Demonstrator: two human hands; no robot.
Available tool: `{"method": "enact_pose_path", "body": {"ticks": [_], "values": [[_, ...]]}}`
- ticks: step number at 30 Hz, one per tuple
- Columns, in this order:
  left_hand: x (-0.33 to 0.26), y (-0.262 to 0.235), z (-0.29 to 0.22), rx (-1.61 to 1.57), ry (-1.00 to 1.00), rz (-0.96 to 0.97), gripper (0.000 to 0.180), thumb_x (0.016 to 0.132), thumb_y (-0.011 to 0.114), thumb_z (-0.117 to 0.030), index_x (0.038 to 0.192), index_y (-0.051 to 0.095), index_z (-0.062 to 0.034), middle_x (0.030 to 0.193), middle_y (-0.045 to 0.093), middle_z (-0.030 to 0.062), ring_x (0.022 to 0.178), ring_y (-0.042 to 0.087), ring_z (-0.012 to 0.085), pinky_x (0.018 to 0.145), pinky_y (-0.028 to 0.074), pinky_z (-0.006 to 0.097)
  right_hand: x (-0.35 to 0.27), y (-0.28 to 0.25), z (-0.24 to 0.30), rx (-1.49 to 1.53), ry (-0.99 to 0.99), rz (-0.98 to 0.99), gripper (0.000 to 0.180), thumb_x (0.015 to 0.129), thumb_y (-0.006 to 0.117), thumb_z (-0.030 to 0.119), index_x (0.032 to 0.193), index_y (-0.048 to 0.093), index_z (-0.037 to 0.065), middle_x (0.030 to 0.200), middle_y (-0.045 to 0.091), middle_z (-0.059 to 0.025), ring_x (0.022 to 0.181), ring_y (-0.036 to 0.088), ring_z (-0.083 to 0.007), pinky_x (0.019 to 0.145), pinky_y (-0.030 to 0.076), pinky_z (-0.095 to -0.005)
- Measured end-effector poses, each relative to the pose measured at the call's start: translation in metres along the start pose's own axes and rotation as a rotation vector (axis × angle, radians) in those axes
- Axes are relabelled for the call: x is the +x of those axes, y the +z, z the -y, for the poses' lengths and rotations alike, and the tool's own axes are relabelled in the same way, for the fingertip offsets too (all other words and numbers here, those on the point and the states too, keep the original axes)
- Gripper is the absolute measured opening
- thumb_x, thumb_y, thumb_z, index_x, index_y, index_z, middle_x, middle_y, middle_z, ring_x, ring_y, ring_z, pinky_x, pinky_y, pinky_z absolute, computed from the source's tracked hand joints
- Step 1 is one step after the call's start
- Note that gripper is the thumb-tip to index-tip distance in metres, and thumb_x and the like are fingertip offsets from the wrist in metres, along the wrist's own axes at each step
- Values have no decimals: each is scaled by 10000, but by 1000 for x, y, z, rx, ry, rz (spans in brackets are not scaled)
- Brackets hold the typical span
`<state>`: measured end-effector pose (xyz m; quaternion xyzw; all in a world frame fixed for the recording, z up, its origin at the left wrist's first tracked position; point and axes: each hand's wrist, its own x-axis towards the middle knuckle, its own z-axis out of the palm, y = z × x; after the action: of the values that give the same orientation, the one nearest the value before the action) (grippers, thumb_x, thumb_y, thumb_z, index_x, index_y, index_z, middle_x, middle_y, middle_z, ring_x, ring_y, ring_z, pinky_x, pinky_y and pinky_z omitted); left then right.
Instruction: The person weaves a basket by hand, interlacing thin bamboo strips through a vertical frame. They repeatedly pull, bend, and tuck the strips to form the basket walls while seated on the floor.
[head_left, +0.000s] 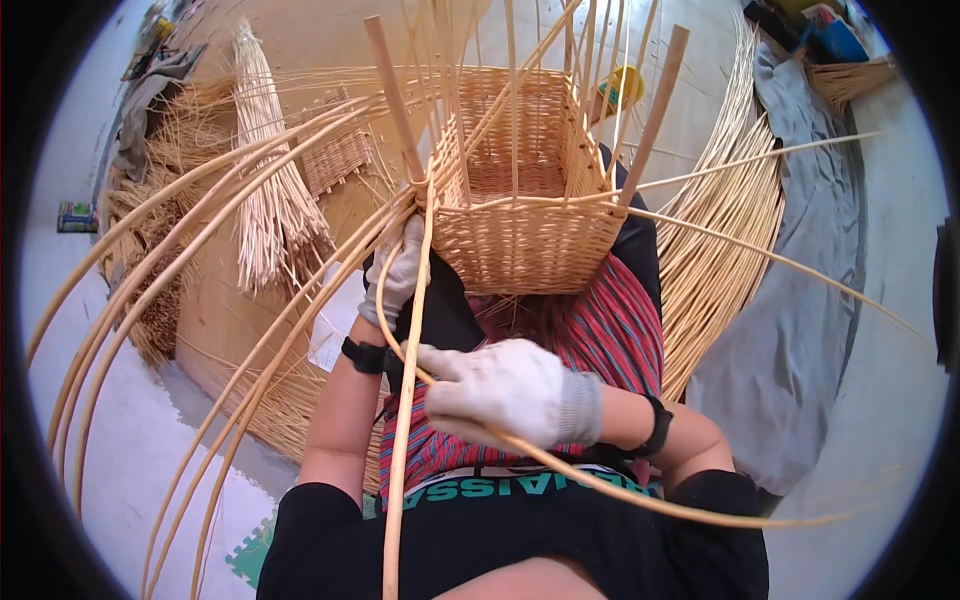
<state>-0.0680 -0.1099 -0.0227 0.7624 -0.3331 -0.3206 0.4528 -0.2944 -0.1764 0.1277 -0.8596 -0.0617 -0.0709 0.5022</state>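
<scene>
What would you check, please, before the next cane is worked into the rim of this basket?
1. Basket resting steady on the lap: ok.
2. Left hand bracing the basket's near corner: ok.
3. Right hand gripping a cane: ok.
4. Both gloves on: ok.
5. Upright stakes standing unbroken: ok.
6. Cane free of cracks at the bend: cannot tell.

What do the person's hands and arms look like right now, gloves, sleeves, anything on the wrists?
Both hands wear off-white knitted work gloves that cover the fingers: the left hand and the right hand. The right glove ends in a greyish ribbed cuff. Each wrist carries a black band, the black left wristband and the black right wristband. The forearms are bare; black short sleeves begin near the elbows.
</scene>
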Motion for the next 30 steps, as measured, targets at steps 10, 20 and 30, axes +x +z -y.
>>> {"method": "enact_pose_path", "body": {"ticks": [10, 20, 30], "values": [[6, 1, -33, 230, -84, 138, 409, 1076, 503, -383, 1163, 673, -21, 831, 686, 112, 729, 632, 232, 671, 503, 372, 4, 20, -9, -187, -55, -174, 214, 942, 623, 271, 881, 617, 66, 1319, 600, -295, 666, 692, -353, 525, 547, -440], [-6, 26, -40, -157, -220, -40, 370, 928, 763, -316, 1149, 695, -27, 849, 709, 48, 727, 639, 139, 605, 519, 332, 39, 32, -21, -167, 88, -214, 217, 851, 755, 298, 962, 680, 127, 813, 668, -103, 766, 674, -337, 646, 530, -436], [-2, 60, 14, -847, 47, -126, 421, 949, 675, -141, 1345, 578, -37, 1088, 694, 89, 893, 655, 191, 781, 561, 327, 70, 45, -39, 155, 228, -658, 397, 1071, 484, 282, 776, 564, 29, 671, 558, -62, 633, 562, -189, 603, 447, -321]]}}
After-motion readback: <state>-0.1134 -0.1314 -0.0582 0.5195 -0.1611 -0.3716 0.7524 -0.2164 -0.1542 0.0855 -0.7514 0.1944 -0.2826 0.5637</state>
